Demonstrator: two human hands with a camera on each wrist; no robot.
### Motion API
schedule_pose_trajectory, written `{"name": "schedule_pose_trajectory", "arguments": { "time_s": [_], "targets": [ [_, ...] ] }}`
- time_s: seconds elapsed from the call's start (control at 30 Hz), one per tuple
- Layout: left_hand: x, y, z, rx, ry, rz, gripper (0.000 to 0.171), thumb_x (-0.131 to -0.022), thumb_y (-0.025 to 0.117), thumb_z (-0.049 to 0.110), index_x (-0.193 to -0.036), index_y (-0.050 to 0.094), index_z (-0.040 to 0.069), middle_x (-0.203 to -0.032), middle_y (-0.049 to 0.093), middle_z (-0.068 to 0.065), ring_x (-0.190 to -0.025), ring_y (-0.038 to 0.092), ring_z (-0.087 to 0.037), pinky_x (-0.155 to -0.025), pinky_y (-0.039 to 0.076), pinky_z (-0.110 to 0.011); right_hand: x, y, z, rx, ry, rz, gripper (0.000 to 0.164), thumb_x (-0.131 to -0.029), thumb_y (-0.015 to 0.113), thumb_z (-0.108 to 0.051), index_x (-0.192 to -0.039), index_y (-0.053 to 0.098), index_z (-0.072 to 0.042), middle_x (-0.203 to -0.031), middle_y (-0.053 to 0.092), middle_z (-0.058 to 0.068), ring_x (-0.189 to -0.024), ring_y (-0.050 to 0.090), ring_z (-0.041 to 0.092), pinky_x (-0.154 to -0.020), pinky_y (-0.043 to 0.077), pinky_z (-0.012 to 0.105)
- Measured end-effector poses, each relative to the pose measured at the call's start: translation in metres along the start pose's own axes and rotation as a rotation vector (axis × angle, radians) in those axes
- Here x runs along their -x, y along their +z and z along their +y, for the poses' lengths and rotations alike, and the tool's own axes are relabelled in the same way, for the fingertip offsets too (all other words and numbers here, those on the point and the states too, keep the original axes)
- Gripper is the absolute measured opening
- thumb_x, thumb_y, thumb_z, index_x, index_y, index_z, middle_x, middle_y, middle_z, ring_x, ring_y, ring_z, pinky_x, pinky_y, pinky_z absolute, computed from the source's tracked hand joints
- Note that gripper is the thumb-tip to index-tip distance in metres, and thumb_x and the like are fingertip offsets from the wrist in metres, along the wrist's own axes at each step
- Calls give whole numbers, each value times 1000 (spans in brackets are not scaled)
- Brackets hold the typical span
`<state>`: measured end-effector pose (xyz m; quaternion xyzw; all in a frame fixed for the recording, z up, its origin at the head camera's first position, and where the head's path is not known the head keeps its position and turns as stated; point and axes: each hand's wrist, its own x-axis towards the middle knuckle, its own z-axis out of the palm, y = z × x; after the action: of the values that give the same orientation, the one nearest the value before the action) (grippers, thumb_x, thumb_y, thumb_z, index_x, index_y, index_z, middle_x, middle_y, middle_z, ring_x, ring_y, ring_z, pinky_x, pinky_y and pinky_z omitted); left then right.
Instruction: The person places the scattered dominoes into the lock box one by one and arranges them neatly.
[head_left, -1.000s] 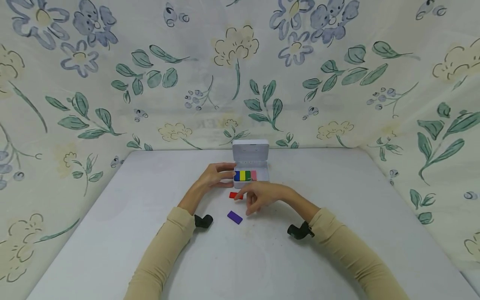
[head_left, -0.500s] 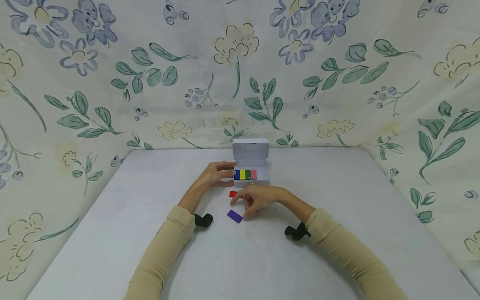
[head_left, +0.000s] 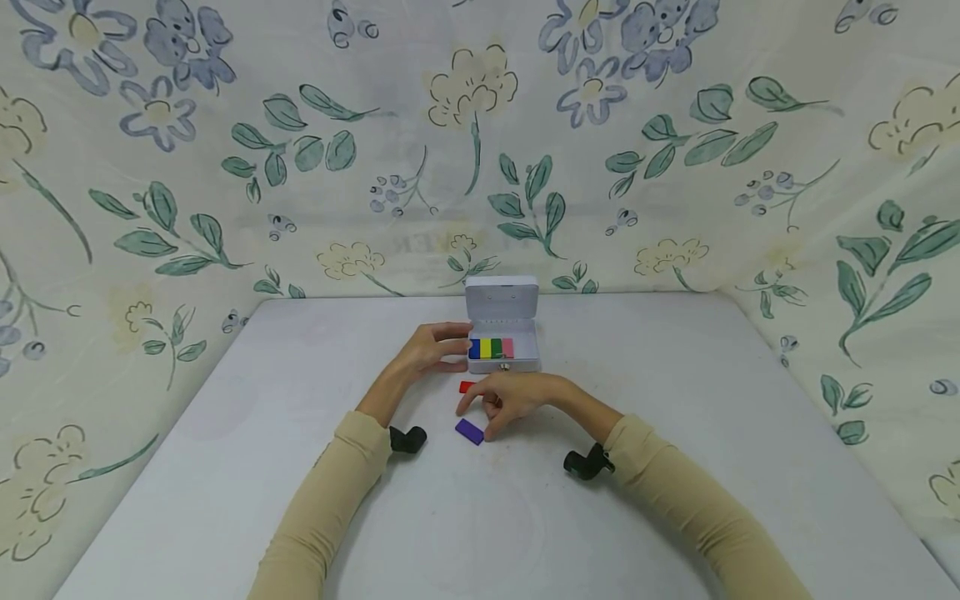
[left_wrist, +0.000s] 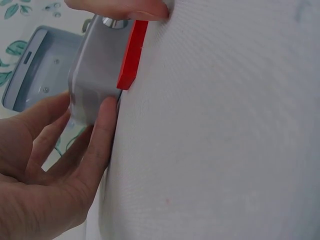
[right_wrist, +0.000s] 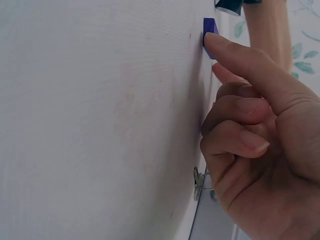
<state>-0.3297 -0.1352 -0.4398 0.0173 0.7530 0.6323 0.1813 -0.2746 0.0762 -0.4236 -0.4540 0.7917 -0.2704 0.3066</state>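
A small pale metal box (head_left: 529, 340) stands with its lid raised at the back of the table. Inside it, blue, yellow, green and pink blocks (head_left: 497, 348) lie in a row. My left hand (head_left: 431, 350) rests against the box's left side, fingers extended. The right hand (head_left: 519, 393) hovers low over a purple block (head_left: 469, 432), index finger and thumb spread around it, other fingers curled. In the right wrist view the thumb tip overlaps the purple block (right_wrist: 209, 26); contact is unclear. A red block (left_wrist: 132, 57) lies before the box, partly hidden by the right hand in the head view.
The white table (head_left: 480, 517) carries the box and loose blocks. Behind it hangs a floral cloth (head_left: 420, 167). Black wrist cameras (head_left: 588, 462) sit on both forearms. A metal clasp (right_wrist: 198, 184) projects from the box front.
My right hand has shifted slightly left and toward me, bringing its thumb and index finger closer to the purple block. The left hand and the box stay put.
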Motion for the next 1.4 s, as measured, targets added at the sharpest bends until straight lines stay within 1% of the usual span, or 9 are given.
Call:
{"name": "schedule_pose_trajectory", "arguments": {
  "time_s": [0.23,0.67,0.8,1.13,1.4],
  "targets": [
    [0,0,1,6,4,-6,46,-91,70,13,-135,59,16,-143,55,-8,-121,61,-34,-82,61,-40,-2,0,3,-27,2,-2,48,-84,78,-19,-129,61,-20,-67,48,-1,-62,47,9,-55,37,17],
    [0,-1,1,7,-4,-3,45,-91,69,13,-135,59,16,-143,55,-8,-121,61,-33,-82,62,-40,-2,1,1,-28,22,9,43,-84,78,-19,-125,64,-23,-67,49,0,-63,48,10,-56,37,18],
    [0,0,0,4,-4,3,45,-91,70,13,-135,59,16,-142,56,-7,-121,61,-33,-82,62,-40,-3,2,1,-28,25,18,43,-83,78,-19,-124,65,-22,-67,49,0,-63,48,9,-56,37,18],
    [0,0,0,0,-6,3,45,-91,69,13,-135,59,17,-143,55,-8,-121,61,-33,-82,62,-40,-1,4,1,-44,0,34,43,-83,79,-18,-123,65,-20,-64,47,0,-60,46,10,-54,35,18],
    [0,0,0,2,1,2,45,-91,69,13,-135,59,16,-142,55,-8,-121,61,-34,-82,62,-40,-1,4,0,-45,3,37,42,-83,79,-18,-123,65,-19,-64,47,0,-60,45,9,-55,35,18]
  ]
}}
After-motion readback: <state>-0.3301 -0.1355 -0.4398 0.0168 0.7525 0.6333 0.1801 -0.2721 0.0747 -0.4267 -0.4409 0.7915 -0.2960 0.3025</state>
